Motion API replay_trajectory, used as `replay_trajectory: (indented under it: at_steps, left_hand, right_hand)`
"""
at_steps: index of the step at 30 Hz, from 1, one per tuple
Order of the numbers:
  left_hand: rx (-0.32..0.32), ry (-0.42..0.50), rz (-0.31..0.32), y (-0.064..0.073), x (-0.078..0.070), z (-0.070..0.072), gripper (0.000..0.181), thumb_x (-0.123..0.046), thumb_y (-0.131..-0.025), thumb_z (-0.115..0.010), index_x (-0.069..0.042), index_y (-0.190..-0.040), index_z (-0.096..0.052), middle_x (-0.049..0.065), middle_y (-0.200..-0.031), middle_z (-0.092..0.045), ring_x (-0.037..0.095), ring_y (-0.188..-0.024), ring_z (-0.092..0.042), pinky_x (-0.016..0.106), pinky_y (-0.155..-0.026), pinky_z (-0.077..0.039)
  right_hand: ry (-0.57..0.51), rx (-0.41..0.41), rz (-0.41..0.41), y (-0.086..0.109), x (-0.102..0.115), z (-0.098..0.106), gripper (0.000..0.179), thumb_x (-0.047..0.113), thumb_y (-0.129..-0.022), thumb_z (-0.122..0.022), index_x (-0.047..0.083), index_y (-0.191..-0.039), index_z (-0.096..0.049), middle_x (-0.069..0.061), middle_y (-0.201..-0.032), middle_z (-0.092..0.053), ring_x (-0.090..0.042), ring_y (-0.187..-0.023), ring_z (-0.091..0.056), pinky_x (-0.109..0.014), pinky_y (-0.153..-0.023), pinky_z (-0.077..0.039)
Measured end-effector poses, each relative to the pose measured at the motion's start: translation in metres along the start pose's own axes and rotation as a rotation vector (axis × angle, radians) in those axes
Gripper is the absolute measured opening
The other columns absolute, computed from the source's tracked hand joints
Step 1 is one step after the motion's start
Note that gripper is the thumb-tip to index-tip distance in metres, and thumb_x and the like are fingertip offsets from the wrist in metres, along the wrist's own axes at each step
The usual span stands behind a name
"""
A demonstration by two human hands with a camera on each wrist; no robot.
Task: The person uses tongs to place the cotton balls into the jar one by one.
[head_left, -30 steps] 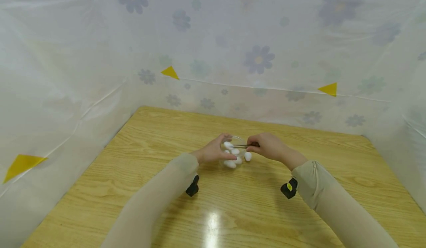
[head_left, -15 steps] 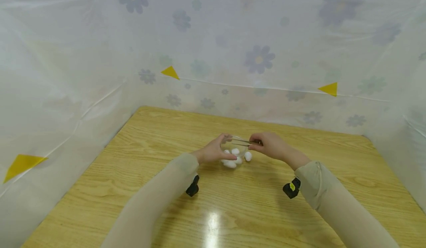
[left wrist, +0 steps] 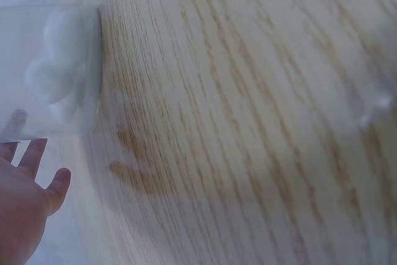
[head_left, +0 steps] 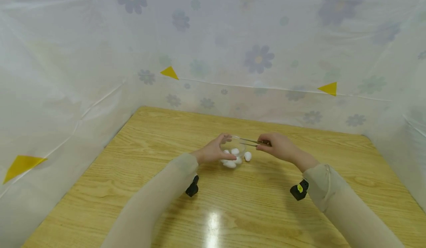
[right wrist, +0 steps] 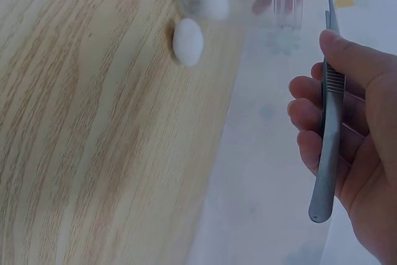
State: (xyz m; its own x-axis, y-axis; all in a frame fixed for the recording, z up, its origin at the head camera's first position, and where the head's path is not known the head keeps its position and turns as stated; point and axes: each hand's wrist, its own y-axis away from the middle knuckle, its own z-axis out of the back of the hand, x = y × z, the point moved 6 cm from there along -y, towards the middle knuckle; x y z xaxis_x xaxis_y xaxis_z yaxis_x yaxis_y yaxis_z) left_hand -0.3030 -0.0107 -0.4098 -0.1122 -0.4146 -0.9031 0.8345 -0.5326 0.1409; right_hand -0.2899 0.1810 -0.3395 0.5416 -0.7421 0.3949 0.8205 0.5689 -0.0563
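Note:
A clear, straight-sided container point(left wrist: 22, 48) with several white cotton balls point(left wrist: 62, 66) at its bottom stands on the table. My left hand point(head_left: 213, 150) grips it from the left, thumb in front and fingers at the far side. Tweezers point(right wrist: 332, 128) of grey metal are pinched in my right hand point(head_left: 279, 148), just right of the container. Their two tips are apart with nothing between them, pointing left near the rim. One loose cotton ball point(right wrist: 188, 42) lies on the wood beside the container, below the tweezers in the head view.
The wooden table point(head_left: 159, 137) has a rounded back-left corner. Whitish sheeting point(head_left: 213, 48) with printed flowers surrounds it at the back and sides. Yellow triangles point(head_left: 328, 89) mark the sheeting. A black wrist camera point(head_left: 299, 190) hangs under the right cuff.
One second ago the tweezers held a cotton ball over the container. The ball has left the tips, which have spread, and my right hand has drawn back rightward. My left hand stays put.

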Motion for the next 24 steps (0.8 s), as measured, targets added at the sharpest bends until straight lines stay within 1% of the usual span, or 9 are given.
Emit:
replay_trajectory:
  at_steps: [5,9,12,16,19,24]
  left_hand:
    - [0.005,0.004,-0.010,0.000,0.000,0.000,0.086,-0.034,-0.079,-0.075,-0.023,-0.146,-0.023,0.003,-0.151,-0.030,0.024,-0.140,-0.027,0.045,-0.103,-0.040]
    - [0.007,-0.003,-0.010,0.000,0.000,0.000,0.086,-0.034,-0.079,-0.075,-0.023,-0.146,-0.023,0.003,-0.151,-0.030,0.023,-0.141,-0.027,0.045,-0.104,-0.039]
    - [0.005,-0.010,-0.007,0.000,0.000,0.000,0.086,-0.035,-0.079,-0.075,-0.024,-0.146,-0.024,0.002,-0.151,-0.031,0.023,-0.140,-0.027,0.045,-0.104,-0.039]
    - [0.002,-0.012,-0.005,0.000,0.001,0.000,0.086,-0.035,-0.078,-0.075,-0.024,-0.146,-0.024,0.001,-0.150,-0.031,0.023,-0.140,-0.027,0.045,-0.104,-0.039]
    - [0.003,-0.008,-0.004,-0.001,0.002,0.000,0.087,-0.035,-0.078,-0.076,-0.023,-0.147,-0.023,0.001,-0.151,-0.031,0.023,-0.141,-0.027,0.046,-0.105,-0.038]
    - [0.005,0.003,0.004,0.000,0.001,0.000,0.088,-0.035,-0.078,-0.076,-0.023,-0.147,-0.022,0.001,-0.151,-0.030,0.022,-0.141,-0.026,0.046,-0.106,-0.037]
  right_hand:
    - [0.005,0.002,-0.018,0.005,-0.008,0.001,0.010,0.022,-0.090,-0.062,0.014,-0.091,-0.066,0.004,-0.075,-0.062,-0.007,-0.057,-0.047,-0.025,-0.053,-0.038]
    - [0.012,0.007,-0.028,0.008,-0.015,-0.001,0.010,0.023,-0.090,-0.062,0.014,-0.090,-0.067,0.004,-0.072,-0.061,-0.007,-0.055,-0.045,-0.024,-0.051,-0.037]
    - [0.010,0.012,-0.026,0.010,-0.018,-0.002,0.010,0.022,-0.090,-0.063,0.013,-0.089,-0.067,0.001,-0.072,-0.063,-0.007,-0.054,-0.045,-0.024,-0.050,-0.037]
    - [0.006,0.023,-0.039,0.014,-0.023,-0.004,0.011,0.022,-0.089,-0.063,0.012,-0.089,-0.068,-0.004,-0.076,-0.066,-0.007,-0.056,-0.048,-0.024,-0.051,-0.039]
    - [0.007,0.026,-0.053,0.016,-0.027,-0.005,0.013,0.023,-0.090,-0.063,0.012,-0.091,-0.069,-0.005,-0.078,-0.067,-0.007,-0.058,-0.050,-0.025,-0.052,-0.040]
    - [0.004,0.026,-0.056,0.017,-0.032,-0.006,0.012,0.021,-0.090,-0.062,0.011,-0.091,-0.068,-0.006,-0.076,-0.066,-0.008,-0.056,-0.047,-0.025,-0.051,-0.038]
